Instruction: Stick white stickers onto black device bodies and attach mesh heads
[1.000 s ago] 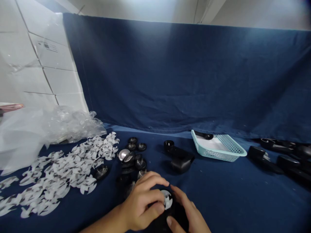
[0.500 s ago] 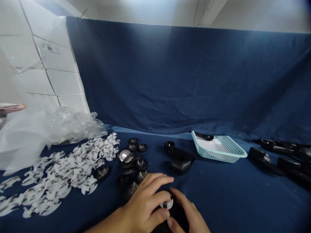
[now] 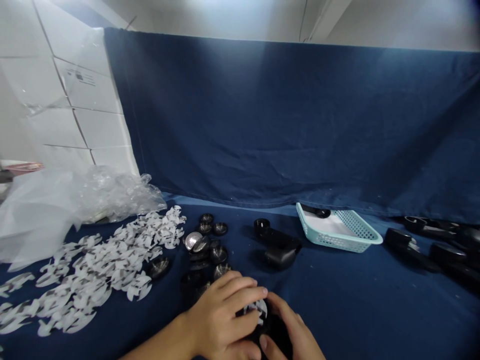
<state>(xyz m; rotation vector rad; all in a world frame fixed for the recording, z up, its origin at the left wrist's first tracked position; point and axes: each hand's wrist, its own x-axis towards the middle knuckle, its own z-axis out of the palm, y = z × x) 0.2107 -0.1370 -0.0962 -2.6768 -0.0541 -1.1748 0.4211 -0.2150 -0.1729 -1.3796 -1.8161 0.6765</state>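
Your left hand [image 3: 219, 315] and right hand [image 3: 288, 327] close on the stiff, probably slick black disc [image 3: 275, 332]; hold it by its rim, sparing the flimsy white cutout [image 3: 256, 309] on top.

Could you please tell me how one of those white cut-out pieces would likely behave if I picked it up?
The white cut-out pieces look thin and flat, so each is probably light and floppy. Lying flat on the blue cloth, one may be fiddly to lift by its edge.
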